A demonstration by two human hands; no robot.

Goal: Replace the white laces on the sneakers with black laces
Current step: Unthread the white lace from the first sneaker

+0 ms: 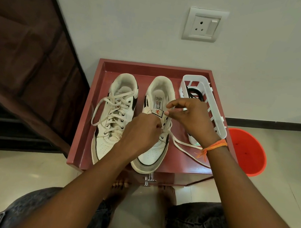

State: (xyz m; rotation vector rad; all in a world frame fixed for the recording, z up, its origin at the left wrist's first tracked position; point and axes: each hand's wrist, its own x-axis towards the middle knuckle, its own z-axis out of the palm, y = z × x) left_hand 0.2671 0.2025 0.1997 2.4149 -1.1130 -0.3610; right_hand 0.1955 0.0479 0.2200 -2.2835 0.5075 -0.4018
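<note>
Pinching, seemingly, white lace (185, 143) between fingers (168, 107).

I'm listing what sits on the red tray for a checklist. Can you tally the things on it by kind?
Sneakers: 2
White basket: 1
Black laces bundle, in the basket: 1
Total: 4

Both bare forearms reach up from the lower corners of the frame and meet near its centre. The left hand (141, 131) sits just below centre, back of the hand upward, fingers curled under and out of sight. The right hand (189, 116) is slightly higher and to the right, wrist bent, thumb and forefinger brought together in a pinch pointing left. An orange thread band (214, 147) circles the right wrist.
</note>
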